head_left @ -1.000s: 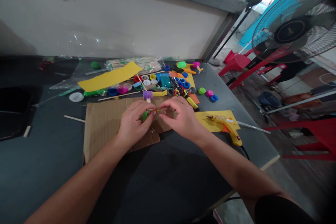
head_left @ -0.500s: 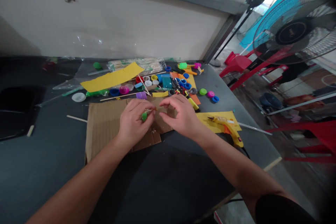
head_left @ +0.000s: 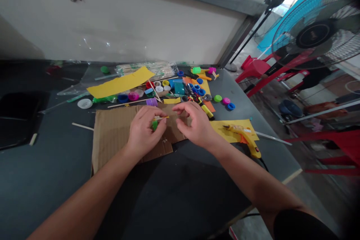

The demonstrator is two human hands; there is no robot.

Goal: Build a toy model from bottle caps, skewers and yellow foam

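Okay, cardboard (head_left: 111, 131): flat on tabletop (head_left: 56, 180).
Left hand (head_left: 144, 126): over cardboard, pinching thin stick (head_left: 161, 119) between thumb and fingers; green piece (head_left: 154, 125) just beside stick.
Right hand (head_left: 197, 125): thumb and fingers parted, near stick's tip.
Glue gun (head_left: 246, 138): lying partly on yellow sheet (head_left: 218, 129).

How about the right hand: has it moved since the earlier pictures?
Yes, the right hand has shifted slightly right against the cardboard, away from the left hand.

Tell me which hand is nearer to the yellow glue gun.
Right. The right hand is left of the yellow glue gun, apart from it; the left hand is farther left, over the cardboard.
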